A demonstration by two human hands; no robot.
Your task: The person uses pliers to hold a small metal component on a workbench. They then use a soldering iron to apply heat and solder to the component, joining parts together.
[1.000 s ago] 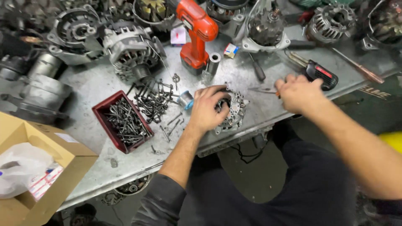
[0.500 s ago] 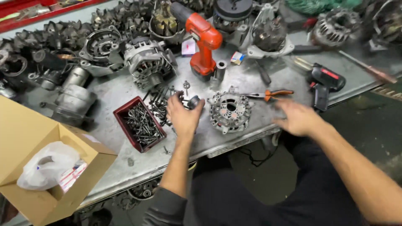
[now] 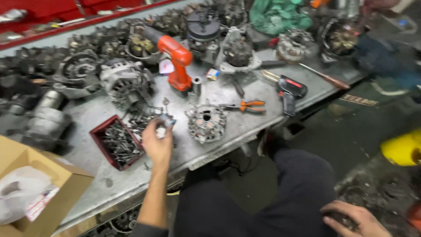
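Observation:
My left hand (image 3: 158, 142) is raised over the metal workbench (image 3: 245, 127), its fingers closed on a small metal part (image 3: 165, 121) just right of a red tray of bolts (image 3: 117, 141). A round alternator housing (image 3: 206, 123) lies on the bench to the right of that hand. My right hand (image 3: 351, 219) hangs low near my knee, off the bench, fingers curled loosely with nothing seen in them. Orange-handled pliers (image 3: 246, 105) lie behind the housing.
A red cordless drill (image 3: 177, 59) stands at the bench's middle, a black power tool (image 3: 289, 90) to its right. Several alternators and motor parts crowd the back. A cardboard box (image 3: 39, 193) with a white bag sits at lower left. A yellow object (image 3: 401, 147) is at right.
My left hand left the alternator housing, moved left and picked up a small part. My right hand came off the bench and dropped beside my knee. The view pulled back.

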